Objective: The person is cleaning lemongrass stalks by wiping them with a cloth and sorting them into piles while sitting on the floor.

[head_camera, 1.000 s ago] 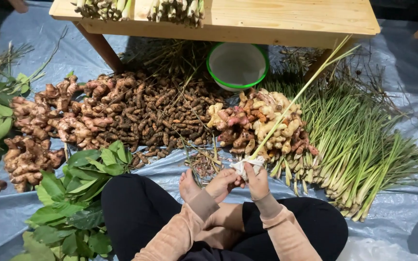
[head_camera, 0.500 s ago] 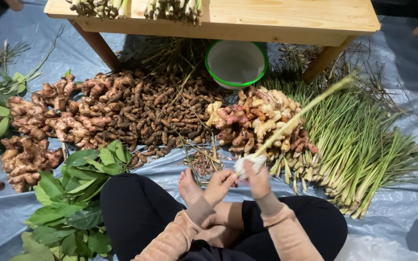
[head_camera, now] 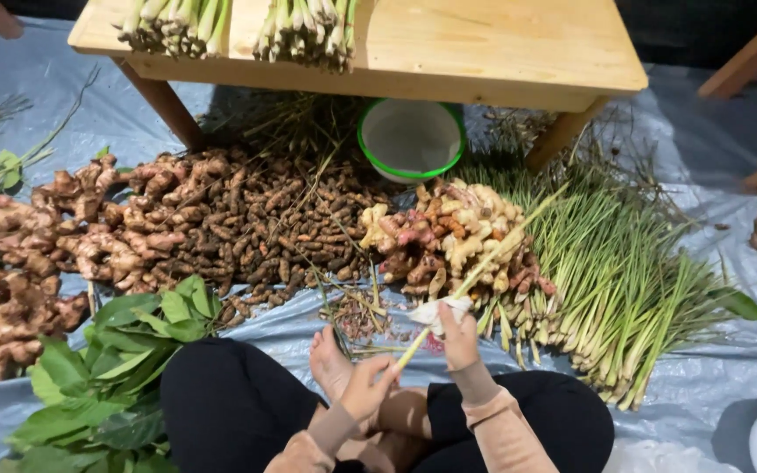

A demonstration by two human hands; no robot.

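Since half a second ago the stalk has swung lower and its tip now points toward the far right over the root pile; left hand has slid down to the stalk's near end.

Left hand: closed around the stalk's near end, fingers curled, just above the bare foot.
Right hand: closed on the stalk's white base, pinching it together with a pale peeled sheath.
Stalk: held in the air between both hands, tilted up and away to the right, over the near edge of the tarp.

Around:
- Trimmings on the tarp just beyond the foot.
- Pale pink-tipped roots just beyond the right hand.
- Lemongrass heap to the right, touching those roots.
- Small brown roots in the tarp's middle, ginger to their left.
- Leaves at the near left, against the person's knee.
- Green-rimmed bowl under the table at the far edge.
- Two trimmed bundles on the table's left end.
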